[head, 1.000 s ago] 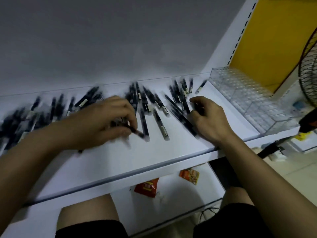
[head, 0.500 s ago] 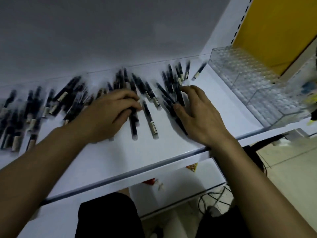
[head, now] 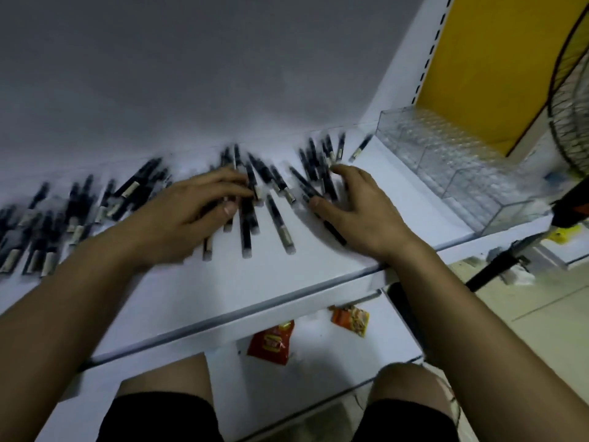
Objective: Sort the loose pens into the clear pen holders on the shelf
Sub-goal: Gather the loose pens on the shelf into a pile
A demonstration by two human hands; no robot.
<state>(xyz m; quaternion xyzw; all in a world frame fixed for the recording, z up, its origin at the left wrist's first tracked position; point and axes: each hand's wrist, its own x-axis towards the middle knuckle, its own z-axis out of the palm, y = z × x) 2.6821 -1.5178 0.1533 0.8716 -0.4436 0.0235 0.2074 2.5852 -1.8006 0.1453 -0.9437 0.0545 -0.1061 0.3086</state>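
Note:
Several dark loose pens [head: 280, 224] with pale labelled ends lie scattered in a band across the white shelf [head: 223, 288]. My left hand [head: 188, 218] lies flat on a bunch of pens near the middle, fingers stretched over them and thumb beside them; no pen is lifted. My right hand [head: 357, 208] rests on another bunch to the right, its fingers spread. The clear pen holders [head: 462, 173] stand in a row at the shelf's right end, apart from both hands, and look empty. More pens [head: 76, 212] lie further left.
A yellow panel [head: 497, 59] and a fan grille [head: 570, 116] stand to the right of the holders. A black and orange tool [head: 570, 202] pokes in at the right edge. Two snack packets [head: 271, 342] lie on the lower shelf, above my knees.
My left hand has let its curled grip flatten and slid over the pens. My right hand's fingers have spread wider over its bunch. The view has shifted and is blurred.

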